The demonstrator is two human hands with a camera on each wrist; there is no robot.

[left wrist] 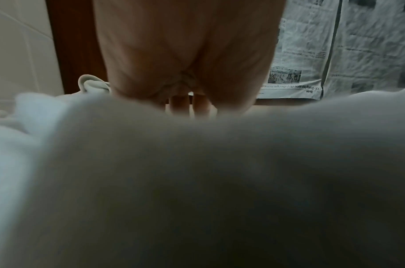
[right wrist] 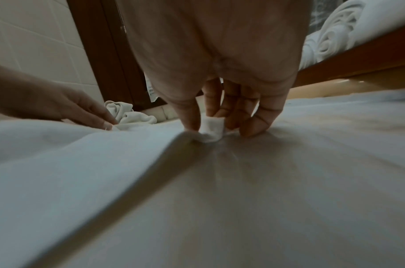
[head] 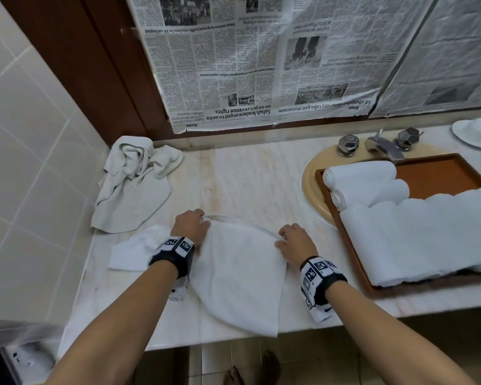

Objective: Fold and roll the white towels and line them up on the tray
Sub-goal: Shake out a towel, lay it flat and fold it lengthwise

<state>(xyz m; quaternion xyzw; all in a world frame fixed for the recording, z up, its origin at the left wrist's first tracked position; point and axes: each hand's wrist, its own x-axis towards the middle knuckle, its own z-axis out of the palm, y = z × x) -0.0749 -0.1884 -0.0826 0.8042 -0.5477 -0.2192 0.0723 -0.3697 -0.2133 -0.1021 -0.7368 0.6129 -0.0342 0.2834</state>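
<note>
Two hands on one flat white towel (head: 242,276) at the tabletop's (head: 233,179) near edge. Its long axis runs near-to-far, slightly skewed, near corner hanging past the tabletop edge, far edge curving between the hands. Right hand (head: 296,240) pinches the far right corner, thumb against fingers (right wrist: 261,116), a small fold of cloth caught between; that grip is closed on the towel. Left hand (head: 190,222) is at the far left corner, fingers curled down onto the edge; wrist view is blocked by blurred cloth, so whether it pinches or only presses I cannot tell.

Rolled towels (head: 364,173) on the wooden tray (head: 353,245): two clear rolls at the far end, long axes left-right, spiral ends facing left. More white towel bulk nearer, count unclear. The tray sits over the sink basin (head: 311,173).

One crumpled towel (head: 134,179) is at the back left corner. One more white cloth (head: 134,251) lies flat under the left wrist.

One faucet (head: 383,144), two knobs, one white dish (head: 476,132). Newspaper sheets (head: 233,65) are behind.
</note>
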